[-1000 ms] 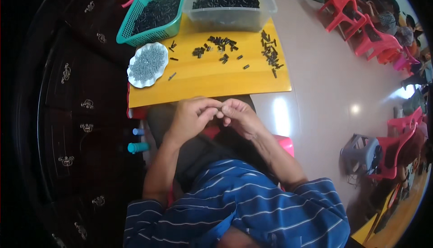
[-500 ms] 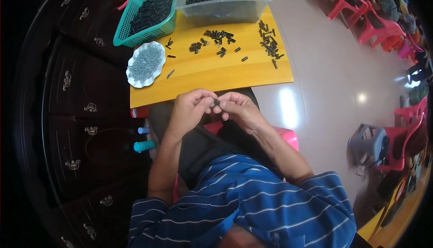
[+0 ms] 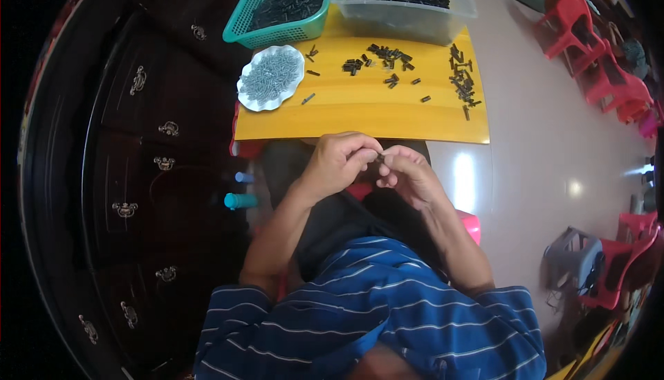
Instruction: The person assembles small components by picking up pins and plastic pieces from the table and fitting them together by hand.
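Note:
In front of the table's near edge, my left hand (image 3: 339,163) and my right hand (image 3: 413,174) meet above my lap. Both pinch one small dark part (image 3: 380,158) between thumb and fingertips. The fingers cover most of it, so its exact shape is hidden. Beyond my hands, small black cylindrical pieces (image 3: 391,57) lie scattered mid-table. A longer band of black parts (image 3: 463,79) runs along the right edge. On the left, a white wavy-rimmed plate (image 3: 247,96) holds a heap of small silvery metal pieces (image 3: 273,76). One thin metal piece (image 3: 308,98) lies beside it.
A green mesh basket (image 3: 277,36) and a clear plastic bin (image 3: 404,24), both filled with black parts, stand at the far side of the yellow table (image 3: 360,121). Dark drawers (image 3: 117,152) line the left. Red chairs (image 3: 581,41) and a grey stool (image 3: 573,259) stand at right.
The whole view has shifted, so the table and my hands appear further right. My hands keep their pinch on the small dark part, with the fingers only slightly changed.

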